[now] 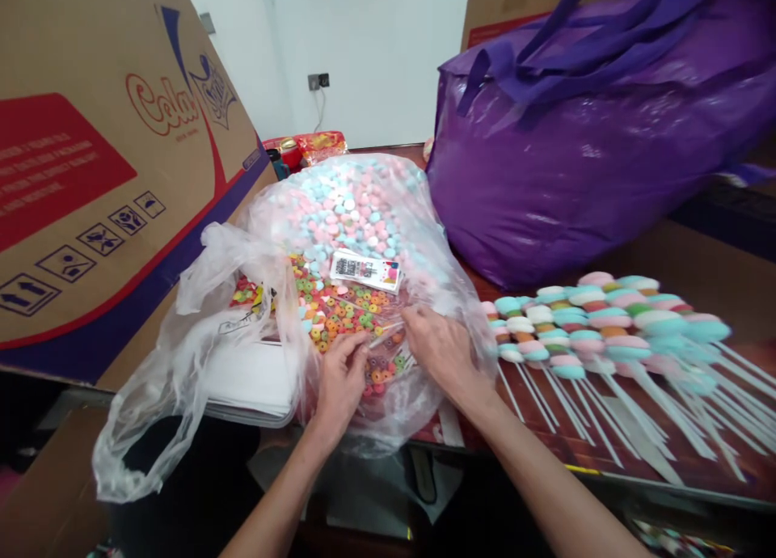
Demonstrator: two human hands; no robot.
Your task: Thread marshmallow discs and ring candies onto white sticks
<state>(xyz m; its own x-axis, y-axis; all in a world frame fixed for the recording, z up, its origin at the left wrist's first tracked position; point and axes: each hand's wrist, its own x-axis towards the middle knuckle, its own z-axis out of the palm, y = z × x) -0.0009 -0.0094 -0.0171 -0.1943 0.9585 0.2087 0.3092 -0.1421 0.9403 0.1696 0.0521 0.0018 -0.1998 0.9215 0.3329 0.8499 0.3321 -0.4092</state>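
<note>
My left hand [343, 376] is closed in a pinch over small ring-shaped candies [339, 315]; what its fingertips hold is hidden. My right hand [442, 348] is closed beside it, gripping what looks like a thin white stick [391, 329] that points toward my left fingers. Both hands are over a large clear plastic bag [449, 271] spread on the table. Pink, blue and white marshmallows [357, 206] fill its far part, with the colourful rings nearer me. Printed white cards [364, 270] lie on top of the candies. More white sticks lie partly hidden under my right hand.
Finished-looking marshmallow skewers [588, 331] lie piled on the table at right, sticks toward me. A purple bag [563, 154] stands behind them. A large carton [78, 178] rises at left, beside a crumpled plastic bag [182, 396] with white sheets [242, 372].
</note>
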